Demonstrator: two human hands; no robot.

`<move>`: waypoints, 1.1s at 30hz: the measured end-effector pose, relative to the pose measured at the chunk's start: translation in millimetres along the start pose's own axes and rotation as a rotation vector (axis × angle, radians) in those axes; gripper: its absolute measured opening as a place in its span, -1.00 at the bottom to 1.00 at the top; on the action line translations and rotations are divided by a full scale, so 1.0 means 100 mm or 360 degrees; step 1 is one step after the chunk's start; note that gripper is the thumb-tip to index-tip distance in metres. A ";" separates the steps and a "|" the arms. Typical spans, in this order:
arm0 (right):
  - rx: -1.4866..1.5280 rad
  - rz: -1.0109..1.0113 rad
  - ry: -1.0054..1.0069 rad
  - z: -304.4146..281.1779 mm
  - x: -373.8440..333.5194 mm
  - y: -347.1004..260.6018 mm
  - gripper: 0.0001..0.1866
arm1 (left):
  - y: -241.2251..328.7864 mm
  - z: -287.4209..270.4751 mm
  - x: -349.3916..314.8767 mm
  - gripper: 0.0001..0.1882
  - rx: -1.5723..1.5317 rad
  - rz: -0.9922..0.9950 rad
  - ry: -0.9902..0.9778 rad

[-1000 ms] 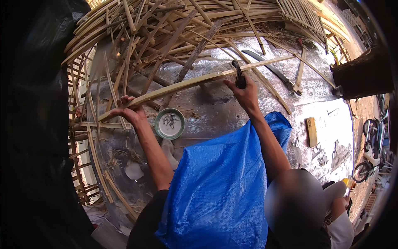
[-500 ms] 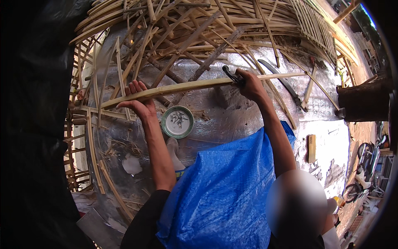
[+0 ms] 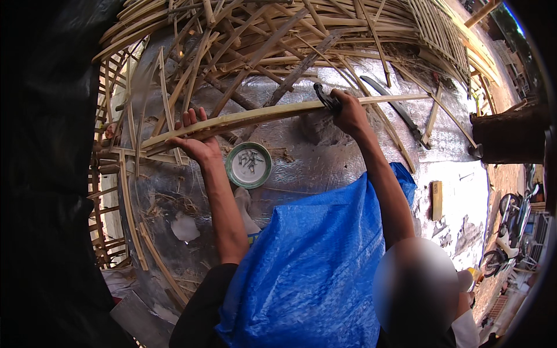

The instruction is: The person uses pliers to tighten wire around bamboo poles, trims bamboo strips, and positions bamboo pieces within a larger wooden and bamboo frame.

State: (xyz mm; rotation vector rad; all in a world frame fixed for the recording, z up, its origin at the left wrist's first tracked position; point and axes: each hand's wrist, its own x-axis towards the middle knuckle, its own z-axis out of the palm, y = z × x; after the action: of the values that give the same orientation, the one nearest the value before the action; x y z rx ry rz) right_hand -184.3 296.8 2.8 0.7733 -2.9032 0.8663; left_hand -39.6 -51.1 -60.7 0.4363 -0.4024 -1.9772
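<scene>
A long, pale bamboo strip (image 3: 261,117) lies nearly level across the view, its right end slightly higher. My left hand (image 3: 199,142) supports it palm up near the left end, thumb on the near side and fingers stretched past the far edge. Closed around a black tool (image 3: 328,100) with a curved handle is my right hand (image 3: 349,115). This tool sits across the strip right of its middle; its exact kind is partly hidden by the hand. Below the strip, a green-rimmed white bowl (image 3: 231,171) holds several small grey pieces.
Bamboo slats (image 3: 348,36) are piled at the far side. A long curved blade (image 3: 400,109) lies at right, above a small wooden block (image 3: 436,200). Blue plastic sheeting (image 3: 307,261) covers my lap. Another person's blurred head (image 3: 415,290) is at lower right, motorbikes (image 3: 507,235) beyond.
The right end of the strip has risen slightly, and the tool has moved a little up with my right hand. My left fingers have shifted slightly along the strip.
</scene>
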 end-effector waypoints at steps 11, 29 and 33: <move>0.0181 -0.0339 0.0245 -0.04 -0.11 0.22 -0.68 | 0.08 0.25 -0.19 -0.29 0.0125 -0.0201 0.0243; 0.0873 0.0494 0.1117 -0.30 -0.36 0.63 -0.72 | -0.78 1.29 -0.96 -0.37 0.3799 0.0128 -0.2522; 0.0917 0.0601 0.1269 -0.39 -0.42 0.69 -0.72 | -0.68 1.31 -1.03 -0.52 0.3605 0.0307 -0.2372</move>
State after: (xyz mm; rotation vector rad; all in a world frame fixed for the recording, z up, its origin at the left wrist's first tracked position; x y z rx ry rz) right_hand -184.6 386.2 -5.9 -0.1558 -2.1008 1.6135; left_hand -112.8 81.9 36.2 0.0120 -3.2712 -0.3231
